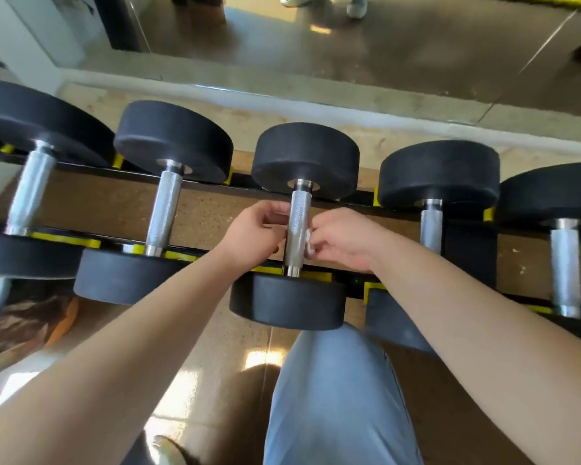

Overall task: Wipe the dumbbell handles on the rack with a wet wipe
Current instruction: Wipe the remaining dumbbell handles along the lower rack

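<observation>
Several black dumbbells with knurled steel handles lie side by side on a black and yellow rack (64, 239). Both my hands are at the middle dumbbell's handle (298, 216). My right hand (342, 241) pinches a small crumpled white wet wipe (308, 245) against the handle's right side. My left hand (254, 234) sits on the handle's left side with its fingers curled toward the steel, fingertips touching it. Most of the wipe is hidden between my fingers and the handle.
Neighbouring handles lie to the left (163, 213) and to the right (431, 229). A mirror (349, 45) runs along the wall behind the rack. My grey-trousered knee (336, 391) is just below the middle dumbbell. A bag (24, 327) lies on the floor at lower left.
</observation>
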